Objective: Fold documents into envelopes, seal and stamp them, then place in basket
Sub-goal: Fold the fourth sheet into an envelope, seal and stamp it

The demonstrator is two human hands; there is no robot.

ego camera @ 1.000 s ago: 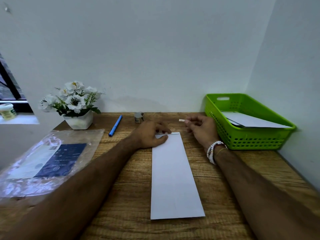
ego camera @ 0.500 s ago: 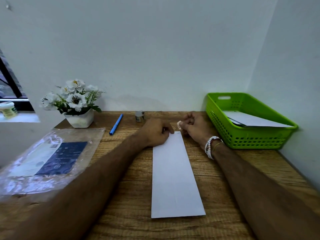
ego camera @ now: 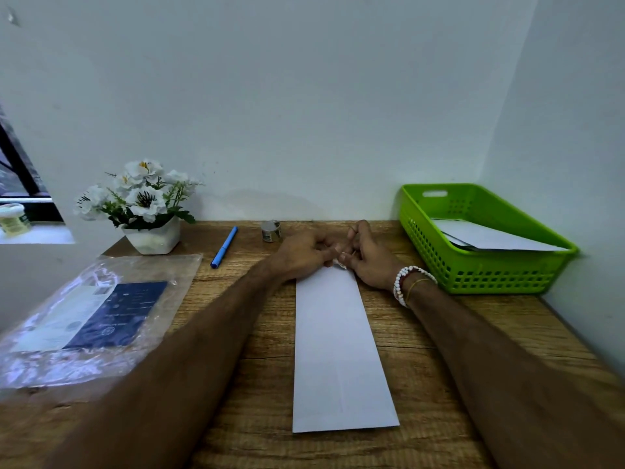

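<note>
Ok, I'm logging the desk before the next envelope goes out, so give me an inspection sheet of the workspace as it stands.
Surface: wooden desk, set in a wall corner.
Job's things: long white envelope flat at centre; green basket at right, already holding white envelopes; small scrap, perhaps a stamp or strip, at the fingertips.
Clutter: clear plastic packet at left, blue pen, small roll, flower pot.
Grippers: left hand and right hand meet at the envelope's far end, pinching the scrap; which hand holds it cannot be told.
Cables: nothing seen.
Surroundings: pale walls; window at left with a jar on its sill.
</note>
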